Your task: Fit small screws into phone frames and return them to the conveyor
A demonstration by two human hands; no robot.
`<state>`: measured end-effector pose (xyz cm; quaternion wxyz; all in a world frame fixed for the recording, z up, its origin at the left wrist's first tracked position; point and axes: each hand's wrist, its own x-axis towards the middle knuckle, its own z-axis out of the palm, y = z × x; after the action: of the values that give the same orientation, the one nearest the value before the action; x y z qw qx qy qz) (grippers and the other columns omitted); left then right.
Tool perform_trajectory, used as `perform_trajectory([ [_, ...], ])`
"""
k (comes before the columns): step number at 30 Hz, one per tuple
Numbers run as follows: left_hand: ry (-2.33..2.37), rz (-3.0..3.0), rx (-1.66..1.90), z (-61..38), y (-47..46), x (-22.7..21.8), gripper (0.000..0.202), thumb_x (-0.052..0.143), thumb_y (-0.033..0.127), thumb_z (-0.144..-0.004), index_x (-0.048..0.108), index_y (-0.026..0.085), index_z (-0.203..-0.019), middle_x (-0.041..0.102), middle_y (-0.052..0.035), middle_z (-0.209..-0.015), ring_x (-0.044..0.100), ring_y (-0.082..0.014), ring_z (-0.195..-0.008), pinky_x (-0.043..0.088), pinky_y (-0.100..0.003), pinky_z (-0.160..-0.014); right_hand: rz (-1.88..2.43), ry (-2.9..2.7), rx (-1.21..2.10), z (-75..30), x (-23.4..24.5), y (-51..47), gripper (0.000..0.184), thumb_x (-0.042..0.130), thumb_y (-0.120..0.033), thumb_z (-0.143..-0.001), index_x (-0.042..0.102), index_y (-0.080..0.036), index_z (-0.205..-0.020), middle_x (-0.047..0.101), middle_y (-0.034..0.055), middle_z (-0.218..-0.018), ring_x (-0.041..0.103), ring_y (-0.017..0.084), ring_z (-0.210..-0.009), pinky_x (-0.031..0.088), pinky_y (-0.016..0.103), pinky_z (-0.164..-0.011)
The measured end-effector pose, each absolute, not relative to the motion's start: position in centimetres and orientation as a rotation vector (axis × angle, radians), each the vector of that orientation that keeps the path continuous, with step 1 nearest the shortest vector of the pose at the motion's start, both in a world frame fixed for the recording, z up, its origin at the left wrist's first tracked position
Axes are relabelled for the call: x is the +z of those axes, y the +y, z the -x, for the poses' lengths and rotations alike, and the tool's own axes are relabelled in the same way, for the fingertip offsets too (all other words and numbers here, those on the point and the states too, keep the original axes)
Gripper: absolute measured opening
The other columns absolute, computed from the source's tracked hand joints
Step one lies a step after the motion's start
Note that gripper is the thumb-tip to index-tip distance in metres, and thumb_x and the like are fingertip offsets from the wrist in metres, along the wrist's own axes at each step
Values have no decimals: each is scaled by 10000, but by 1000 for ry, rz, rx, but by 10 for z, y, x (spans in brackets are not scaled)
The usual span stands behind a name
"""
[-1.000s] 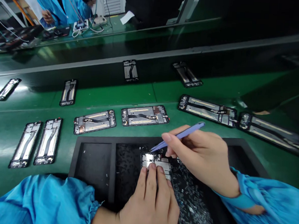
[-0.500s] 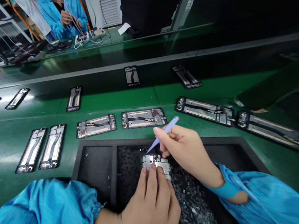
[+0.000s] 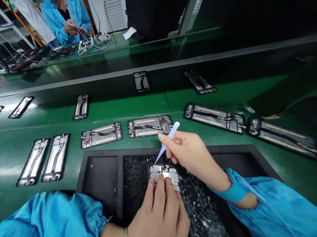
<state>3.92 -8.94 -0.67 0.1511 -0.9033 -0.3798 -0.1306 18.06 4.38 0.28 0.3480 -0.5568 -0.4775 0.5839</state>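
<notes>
My left hand (image 3: 160, 211) lies palm down with fingers stretched over the lower part of an opened phone (image 3: 165, 174), its fingertips on the silvery inside. The thumb and the phone's lower end are hidden. Pinched in my right hand (image 3: 186, 148) is a pair of pale purple tweezers (image 3: 166, 143), slanting down. Their tip is at the upper left corner of the phone; I cannot tell whether it touches. Beneath the phone is a black tray (image 3: 119, 187) with raised dividers. Many tiny clear pieces (image 3: 208, 218) are scattered in it, right of my left hand.
Several opened phones lie on the green bench, including one phone (image 3: 102, 134) and another phone (image 3: 148, 126) behind the tray. Two phones (image 3: 55, 157) stand side by side on the left. A long phone (image 3: 214, 118) lies at right. Across the bench sits a person in blue (image 3: 65, 20).
The tweezers and my right hand have shifted slightly left in view, the tip staying near the phone's upper left corner. My left hand keeps its place on the phone. The view has tilted a little.
</notes>
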Motion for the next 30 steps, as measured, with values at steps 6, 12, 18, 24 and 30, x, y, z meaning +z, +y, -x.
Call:
perform_trajectory([
  [6, -1073, 2555, -379, -34, -88, -6, 652, 303, 637, -1036, 670, 115, -1173, 722, -171, -1245, 673, -357, -1168, 465, -492, -1076, 1203, -832, 1702, -196, 7, 54, 555, 866, -559, -740, 493, -193, -552, 427, -61, -439, 339, 46, -377, 232, 193, -355],
  [12, -1484, 2388, -512, -47, -129, -25, 701, 738, 489, -872, 498, 247, -1485, 389, -229, -1622, 439, -500, -1445, 526, -575, -1042, 971, -391, 1932, -227, -1, 78, 396, 679, -363, -979, 491, -178, -683, 344, -113, -538, 292, 33, -401, 249, 163, -355],
  [18, -2151, 2247, -572, -82, -162, -50, 994, 858, 195, -681, 432, 272, -1575, 19, -190, -1737, 380, -517, -1474, 589, -497, -1021, 852, -161, 2064, -234, -22, 84, 198, 638, -339, -1019, 635, -144, -983, 583, -45, -761, 475, 49, -512, 412, 168, -438],
  [24, -2433, 2220, -865, -67, -132, -18, 924, 692, 48, -673, 506, 312, -1539, 156, -84, -1736, 445, -378, -1481, 568, -382, -1071, 816, -62, 2092, -237, -24, 87, 226, 643, -350, -1014, 646, -147, -1114, 659, 13, -936, 608, 97, -669, 532, 226, -559],
  [30, -2514, 2210, -838, -23, 6, 48, 788, 688, 0, -757, 535, 248, -1489, 398, -104, -1608, 420, -265, -1503, 378, -362, -1243, 790, 47, 2129, -237, -27, 91, 228, 631, -365, -1021, 641, -145, -1081, 634, -7, -871, 560, 78, -602, 485, 201, -508],
])
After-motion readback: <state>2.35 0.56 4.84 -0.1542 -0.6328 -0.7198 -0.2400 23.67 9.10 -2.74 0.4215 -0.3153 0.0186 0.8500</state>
